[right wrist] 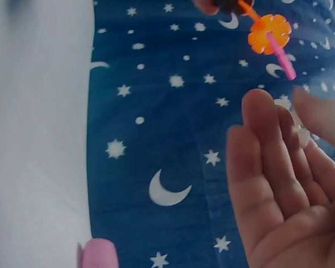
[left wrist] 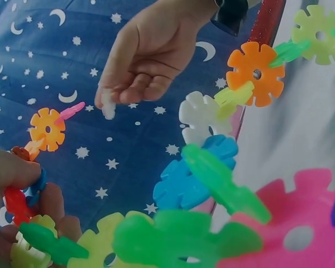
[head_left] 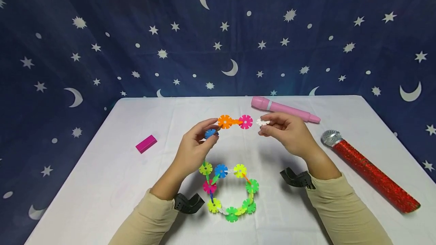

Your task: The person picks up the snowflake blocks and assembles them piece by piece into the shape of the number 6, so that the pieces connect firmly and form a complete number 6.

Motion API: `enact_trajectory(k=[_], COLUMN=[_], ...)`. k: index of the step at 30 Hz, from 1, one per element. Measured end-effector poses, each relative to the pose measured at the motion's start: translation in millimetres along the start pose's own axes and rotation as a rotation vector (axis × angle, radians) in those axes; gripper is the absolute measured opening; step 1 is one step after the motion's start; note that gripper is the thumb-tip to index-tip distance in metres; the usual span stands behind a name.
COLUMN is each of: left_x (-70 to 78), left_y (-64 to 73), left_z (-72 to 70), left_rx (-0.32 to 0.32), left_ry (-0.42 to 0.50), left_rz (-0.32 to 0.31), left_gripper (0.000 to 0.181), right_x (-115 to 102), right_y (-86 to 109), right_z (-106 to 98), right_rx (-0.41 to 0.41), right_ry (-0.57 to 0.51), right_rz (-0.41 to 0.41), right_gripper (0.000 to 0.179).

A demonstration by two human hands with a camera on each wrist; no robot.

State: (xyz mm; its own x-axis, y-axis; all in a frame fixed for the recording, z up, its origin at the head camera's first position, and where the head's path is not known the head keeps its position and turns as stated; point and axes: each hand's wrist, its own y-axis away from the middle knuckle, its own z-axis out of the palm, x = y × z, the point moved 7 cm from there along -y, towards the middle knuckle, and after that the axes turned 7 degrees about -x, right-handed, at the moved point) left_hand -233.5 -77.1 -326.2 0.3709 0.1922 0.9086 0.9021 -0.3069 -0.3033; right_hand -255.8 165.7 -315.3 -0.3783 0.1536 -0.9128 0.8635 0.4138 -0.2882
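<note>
No containers anywhere on the white table [head_left: 112, 169]. Held above its centre by the left hand [head_left: 195, 148], fingers curled and pinched round a blue disc [head_left: 211, 133]: a short chain [head_left: 235, 121] of notched plastic flower discs, orange then pink, reaching right. Pinched between thumb and fingertips of the right hand [head_left: 286, 131], just right of the pink disc and apart from it: a small white disc [head_left: 262, 122]. Lay flat at lower centre, between the wrists: a ring of discs [head_left: 229, 190] in yellow, blue, green and pink, slotted edge to edge. At upper right, a smooth pink toy microphone [head_left: 284, 109]; at far right, a glittery red microphone [head_left: 371, 171] with a silver mesh head. At centre left, a pink block [head_left: 146, 143]. Behind, a dark blue cloth [head_left: 102, 41] printed with moons and stars. In the right wrist view, white disc mostly hidden behind fingers; in the left wrist view, ring blurred and cut off at the edges.
</note>
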Motion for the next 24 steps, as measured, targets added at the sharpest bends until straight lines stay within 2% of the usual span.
enact_trajectory(k=[3, 7, 12, 18, 24], left_x=[1.5, 2.3, 2.8, 4.4, 3.5], left_y=[0.0, 0.2, 0.4, 0.7, 0.3], left_z=[-0.2, 0.3, 0.9, 1.2, 1.8], left_rx=[0.002, -0.002, -0.008, -0.009, -0.011], left_ry=[0.008, 0.015, 0.031, 0.044, 0.049], left_rz=[0.003, 0.011, 0.02, 0.027, 0.029], left_gripper=[0.038, 0.04, 0.041, 0.041, 0.041], right_x=[-8, -12, -12, -14, -16], right_y=[1.7, 3.4, 3.1, 4.8, 5.2], right_z=[2, 1, 0, 0, -1], right_rx=[0.0, 0.039, 0.079, 0.127, 0.17], right_ry=[-0.02, 0.007, 0.013, 0.048, 0.107], right_rz=[-0.063, -0.151, -0.231, -0.253, -0.255], right_gripper=[0.025, 0.02, 0.029, 0.017, 0.021])
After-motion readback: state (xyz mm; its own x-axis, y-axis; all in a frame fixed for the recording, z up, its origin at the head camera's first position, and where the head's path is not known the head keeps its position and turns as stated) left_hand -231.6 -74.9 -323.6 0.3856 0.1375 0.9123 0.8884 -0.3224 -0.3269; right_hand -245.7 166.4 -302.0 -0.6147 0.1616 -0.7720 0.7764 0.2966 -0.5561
